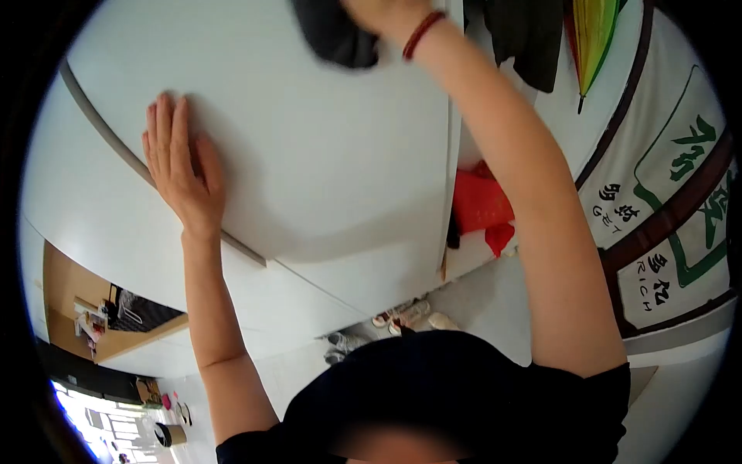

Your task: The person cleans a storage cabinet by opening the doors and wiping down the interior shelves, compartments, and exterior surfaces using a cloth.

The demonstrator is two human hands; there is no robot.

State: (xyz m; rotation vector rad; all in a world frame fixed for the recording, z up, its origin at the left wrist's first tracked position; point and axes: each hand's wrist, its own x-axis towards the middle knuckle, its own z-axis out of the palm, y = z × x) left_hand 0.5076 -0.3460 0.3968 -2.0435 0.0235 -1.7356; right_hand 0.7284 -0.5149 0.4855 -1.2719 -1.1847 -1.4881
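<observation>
Wooden niche (66, 271): a dark patterned bag (145, 313) and smaller items are held inside; the small ones cannot be made out.
Lidded cup (171, 435): a dark lid is fitted, so any contents are hidden.
Left hand (183, 174): the fingers are extended and the open palm is laid against the white panel (325, 170), nothing being gripped; by uneven pressure beside the grey strip (246, 251) the panel might be shifted (should it be a hinged door) and fingertips nipped.
Dark cloth (336, 35): it is seen far up the panel, against the right hand; if only loosely pinched, it could be dropped towards the shoes (408, 315).
Right hand (386, 14): it is cut off by the upper edge; how far it is closed, and whether the cloth is gripped or merely pressed, cannot be told. Control may be weakened by the long reach.
Red bag (481, 203): its contents are not shown; it could be brushed if the right arm were lowered carelessly.
</observation>
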